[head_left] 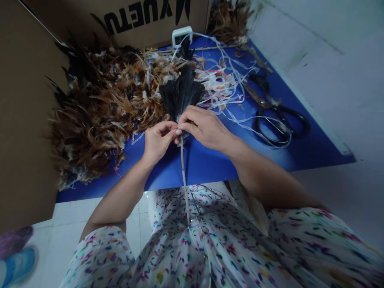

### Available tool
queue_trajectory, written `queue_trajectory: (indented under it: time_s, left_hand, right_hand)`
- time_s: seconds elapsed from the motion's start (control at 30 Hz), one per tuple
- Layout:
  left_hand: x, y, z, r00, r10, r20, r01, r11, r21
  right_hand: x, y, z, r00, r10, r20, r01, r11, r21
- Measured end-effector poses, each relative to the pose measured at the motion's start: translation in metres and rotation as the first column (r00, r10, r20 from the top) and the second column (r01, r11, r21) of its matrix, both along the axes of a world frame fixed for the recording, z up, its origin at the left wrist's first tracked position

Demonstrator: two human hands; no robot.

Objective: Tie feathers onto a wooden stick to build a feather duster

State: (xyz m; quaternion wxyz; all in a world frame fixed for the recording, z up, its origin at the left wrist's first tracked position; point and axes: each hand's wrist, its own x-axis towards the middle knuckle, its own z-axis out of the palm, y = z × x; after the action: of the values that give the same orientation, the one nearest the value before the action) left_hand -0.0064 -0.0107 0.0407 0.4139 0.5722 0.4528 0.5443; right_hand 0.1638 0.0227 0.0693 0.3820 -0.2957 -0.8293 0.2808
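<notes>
A fan of black feathers stands at the top end of a thin wooden stick, whose lower end rests against my floral clothing. My left hand is closed around the stick just under the feathers. From the other side, my right hand pinches the feather bases, thumb and fingertips meeting those of the left. The fingers partly cover the joint between feathers and stick; any string there is too small to make out.
Brown feather bunches cover the left of the blue table. Tangled white plastic strips and black-handled scissors lie to the right. A cardboard box stands behind, with a white plastic frame before it.
</notes>
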Motion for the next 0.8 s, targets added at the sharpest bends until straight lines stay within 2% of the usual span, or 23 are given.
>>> queue_trajectory:
  time_s: [0.17, 0.27, 0.4, 0.53, 0.8]
  left_hand:
    - [-0.001, -0.004, 0.001, 0.994, -0.003, -0.113, 0.009, 0.999, 0.049]
    - [-0.002, -0.004, 0.002, 0.988, -0.003, -0.154, 0.015, 0.997, 0.071]
    - [-0.001, -0.002, 0.002, 0.997, -0.044, -0.068, 0.047, 0.998, 0.041]
    - [-0.001, -0.001, 0.000, 0.997, -0.068, -0.020, 0.069, 0.997, 0.034]
    - [-0.002, 0.001, -0.002, 0.998, -0.053, -0.025, 0.054, 0.998, 0.041]
  right_hand:
    - [-0.004, -0.001, -0.007, 0.999, 0.033, -0.001, -0.033, 0.999, 0.037]
    - [-0.003, 0.000, -0.005, 0.999, 0.046, -0.006, -0.046, 0.998, 0.049]
    - [0.006, 0.003, 0.001, 0.998, 0.069, 0.012, -0.070, 0.993, 0.098]
    - [0.011, 0.006, -0.002, 0.990, 0.099, 0.099, -0.115, 0.979, 0.170]
    - [0.011, 0.006, -0.003, 0.993, 0.022, 0.114, -0.048, 0.972, 0.228]
